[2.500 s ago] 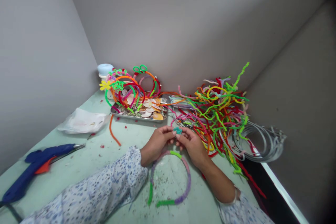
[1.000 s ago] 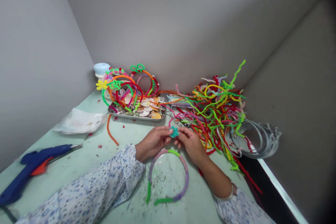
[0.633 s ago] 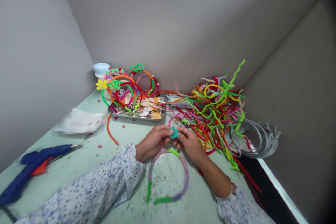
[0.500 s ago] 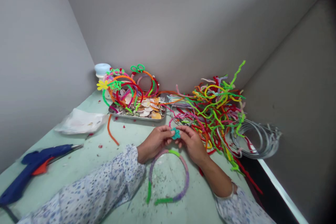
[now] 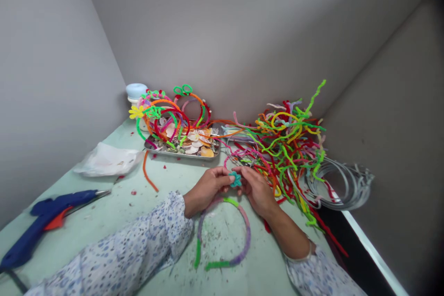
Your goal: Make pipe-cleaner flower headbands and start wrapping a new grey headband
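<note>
My left grip is closed on a small teal flower, the thumb pressing its left edge. My right grip is curled up close against the flower's other side, a finger near its top edge; I can't tell from here whether it is pinching too. The flower is raised between my two sets of fingertips, above the counter and just beyond a wrapped hoop. That hoop lies flat between my forearms, banded in pink, purple and green, its gap toward me, with both ends green.

Farther out, past my left grip, I have a metal tray of shells and small bits, with a cluster of finished-looking hoops leaning in and around it; one carries a yellow flower. A single orange stem lies in front of the tray. To the left I see a white plastic packet, and nearer me a blue glue gun with an orange trigger, nozzle pointing inward. Off to the right there's a tangled heap of fuzzy stems in many colours, and just beside it a bundle of grey bands.
</note>
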